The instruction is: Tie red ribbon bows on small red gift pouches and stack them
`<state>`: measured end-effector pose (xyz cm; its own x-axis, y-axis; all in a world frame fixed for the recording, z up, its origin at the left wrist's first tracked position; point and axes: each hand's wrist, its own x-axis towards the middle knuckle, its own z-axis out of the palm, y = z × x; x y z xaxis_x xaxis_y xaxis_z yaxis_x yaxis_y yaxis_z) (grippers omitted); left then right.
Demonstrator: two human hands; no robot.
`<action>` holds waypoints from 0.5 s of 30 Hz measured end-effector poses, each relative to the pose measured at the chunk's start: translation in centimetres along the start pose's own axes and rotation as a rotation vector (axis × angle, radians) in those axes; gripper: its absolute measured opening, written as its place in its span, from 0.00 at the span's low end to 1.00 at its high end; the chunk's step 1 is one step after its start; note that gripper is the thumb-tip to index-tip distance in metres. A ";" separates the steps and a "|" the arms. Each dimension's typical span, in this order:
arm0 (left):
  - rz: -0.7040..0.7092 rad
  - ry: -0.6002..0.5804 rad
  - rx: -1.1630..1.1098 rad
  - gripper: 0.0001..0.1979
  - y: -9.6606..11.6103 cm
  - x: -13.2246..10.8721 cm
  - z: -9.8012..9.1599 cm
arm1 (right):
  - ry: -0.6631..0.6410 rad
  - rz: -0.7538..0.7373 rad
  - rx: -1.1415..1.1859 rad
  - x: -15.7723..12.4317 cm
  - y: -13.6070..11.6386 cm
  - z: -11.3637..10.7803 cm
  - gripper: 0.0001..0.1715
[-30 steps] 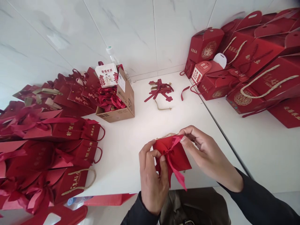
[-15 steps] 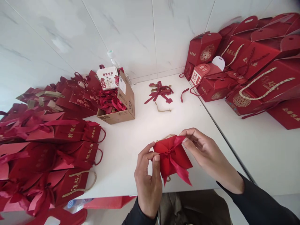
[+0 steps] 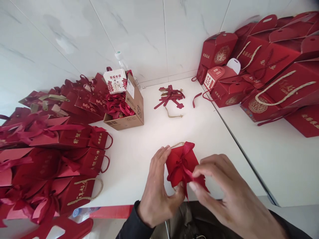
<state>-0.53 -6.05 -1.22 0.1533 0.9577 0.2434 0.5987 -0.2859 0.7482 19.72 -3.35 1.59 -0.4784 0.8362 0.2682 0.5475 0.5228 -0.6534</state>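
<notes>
A small red gift box (image 3: 172,160) with a red ribbon bow (image 3: 181,162) tied on its top sits near the table's front edge. My left hand (image 3: 162,186) wraps the box's left side, fingers along the far left corner and thumb at the near edge. At the box's lower right, my right hand (image 3: 221,189) pinches a hanging tail of the ribbon between thumb and index finger. A twisted cord handle (image 3: 177,144) shows behind the box.
Rows of ribboned red boxes (image 3: 82,162) fill the left. A cardboard box (image 3: 124,123) holds red ribbons and printed cards (image 3: 115,81). Loose red and tan straps (image 3: 171,97) lie at the back centre. More red boxes (image 3: 276,73) are stacked at the right, past a table seam.
My right hand has moved down from the upper ribbon loop to a lower tail. My left hand has shifted from pinching the left loop to gripping the box's side.
</notes>
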 end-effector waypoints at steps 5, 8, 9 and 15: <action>-0.051 0.033 0.052 0.41 0.0 -0.1 0.5 | 0.037 -0.048 -0.175 0.2 -0.2 0.7 0.05; -0.054 0.054 0.079 0.41 0.0 -0.1 0.7 | 0.011 0.007 -0.101 0.3 -0.1 0.6 0.05; -0.049 0.059 0.086 0.41 0.0 -0.1 0.7 | -0.018 0.033 -0.036 0.3 -0.1 0.3 0.06; -0.032 0.112 0.120 0.37 0.1 0.3 0.7 | -0.199 0.223 0.346 -0.6 -1.4 -2.8 0.11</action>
<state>0.16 -5.74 -1.49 0.0482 0.9549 0.2929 0.6923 -0.2433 0.6794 21.18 -4.10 4.30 -0.5161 0.8562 -0.0245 0.4061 0.2194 -0.8871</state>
